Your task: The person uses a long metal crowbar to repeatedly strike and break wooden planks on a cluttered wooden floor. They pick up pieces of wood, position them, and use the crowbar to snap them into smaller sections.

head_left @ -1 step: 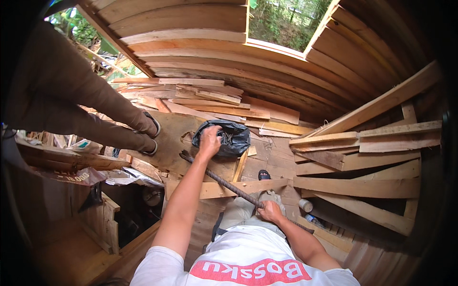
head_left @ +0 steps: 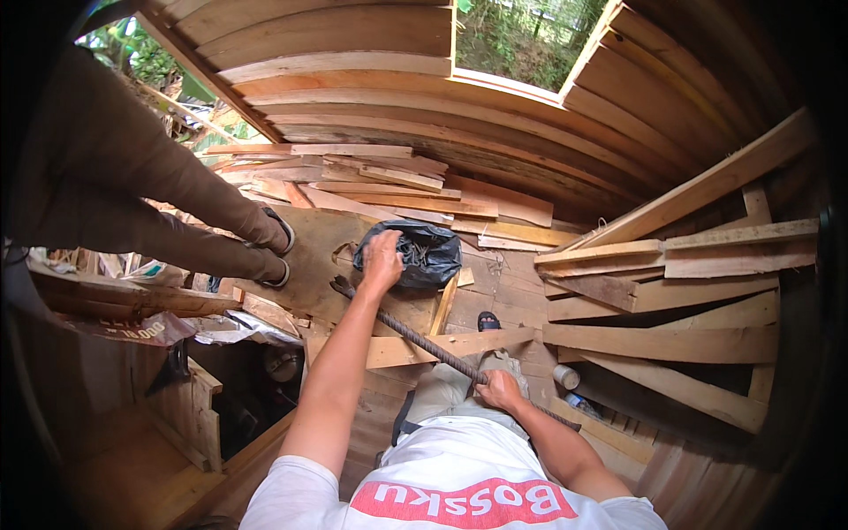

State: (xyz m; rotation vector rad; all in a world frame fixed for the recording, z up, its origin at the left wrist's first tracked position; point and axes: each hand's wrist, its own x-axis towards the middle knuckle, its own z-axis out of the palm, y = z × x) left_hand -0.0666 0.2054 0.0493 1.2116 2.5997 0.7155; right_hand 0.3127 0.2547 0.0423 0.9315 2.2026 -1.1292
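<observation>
A black plastic bag with its mouth spread holds a pile of thin grey nails. My left hand is over the left side of the bag's mouth, fingers bent and thumb apart, with nothing visible in them. In front of my legs, my right hand is wrapped round a ribbed steel crowbar. Its forked tip points up and left, just beyond my left forearm, which hides a short stretch of the bar. The other end passes under my right forearm.
Under the bag lies a worn wooden board, where a person in brown trousers stands at the left. Planks are piled along the wall. Slatted timber flanks my right. At lower left is a dark floor opening.
My left hand has shifted very slightly left over the bag, and more of the nails show. The crowbar and my right hand look unchanged.
</observation>
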